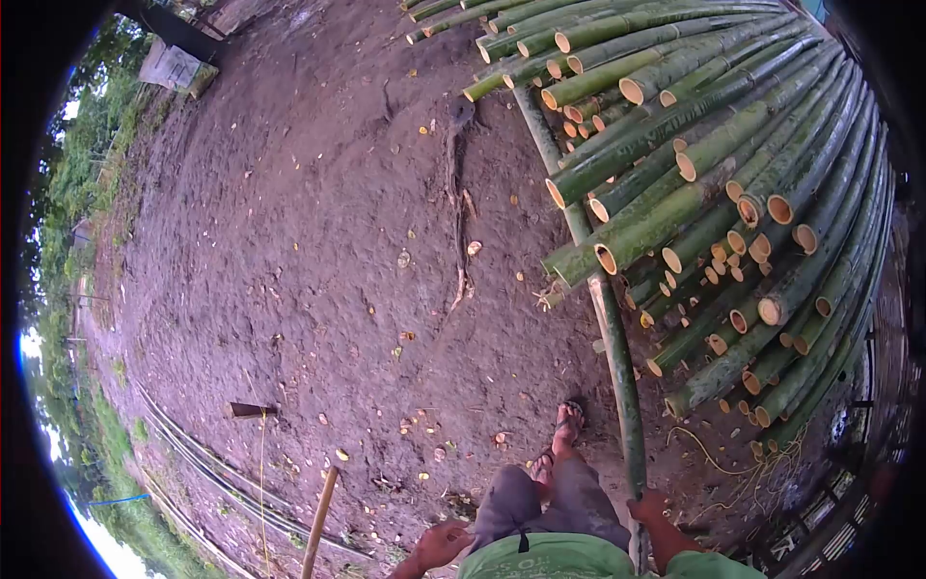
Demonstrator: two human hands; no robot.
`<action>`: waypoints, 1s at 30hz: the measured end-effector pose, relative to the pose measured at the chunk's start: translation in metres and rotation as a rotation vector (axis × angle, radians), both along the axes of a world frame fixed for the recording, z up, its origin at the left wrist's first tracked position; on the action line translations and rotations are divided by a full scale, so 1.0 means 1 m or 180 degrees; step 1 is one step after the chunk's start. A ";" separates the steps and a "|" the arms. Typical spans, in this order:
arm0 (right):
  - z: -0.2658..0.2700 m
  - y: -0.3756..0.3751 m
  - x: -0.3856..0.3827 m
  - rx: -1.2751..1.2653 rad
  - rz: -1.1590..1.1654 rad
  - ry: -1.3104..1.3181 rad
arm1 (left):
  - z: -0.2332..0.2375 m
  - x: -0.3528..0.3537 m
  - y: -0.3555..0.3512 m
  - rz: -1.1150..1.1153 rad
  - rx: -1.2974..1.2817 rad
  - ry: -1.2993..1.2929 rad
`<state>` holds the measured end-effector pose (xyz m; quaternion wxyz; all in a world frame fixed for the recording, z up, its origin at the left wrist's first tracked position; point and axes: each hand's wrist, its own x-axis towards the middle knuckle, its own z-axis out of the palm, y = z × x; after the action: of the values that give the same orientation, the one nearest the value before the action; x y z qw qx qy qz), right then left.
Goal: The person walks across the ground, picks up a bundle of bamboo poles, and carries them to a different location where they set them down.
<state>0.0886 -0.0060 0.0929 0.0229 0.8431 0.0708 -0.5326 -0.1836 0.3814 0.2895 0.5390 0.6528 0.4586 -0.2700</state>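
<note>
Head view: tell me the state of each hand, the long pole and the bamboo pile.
right hand: closed around the long pole's near end.
long pole: held, running along the pile's cut ends.
left hand: fingers curled, grip unclear.
bamboo pile: stacked, hollow cut ends showing.

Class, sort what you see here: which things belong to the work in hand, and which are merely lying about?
In the job: right hand gripping the long bamboo pole; the bamboo stack beside it.
Lying about: wooden stick, short stake, root in the dirt.
</note>
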 end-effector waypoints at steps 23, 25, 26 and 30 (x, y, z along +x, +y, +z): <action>0.319 0.790 0.062 0.4009 0.2829 0.1525 | 0.097 0.180 0.445 -0.1376 0.0686 -0.2496; 0.339 0.818 0.079 0.3881 0.2923 0.1512 | 0.111 0.185 0.480 -0.1419 0.0632 -0.2438; 0.343 0.830 0.082 0.4053 0.2855 0.1539 | 0.116 0.189 0.497 -0.1445 0.0608 -0.2405; 0.360 0.885 0.091 0.4560 0.2633 0.1473 | 0.132 0.215 0.561 -0.1616 0.0559 -0.2340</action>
<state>0.1793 0.8787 0.4529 -0.3376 0.4307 0.6946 -0.4669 0.0315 0.9423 0.4215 0.5254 0.8404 0.0833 -0.1040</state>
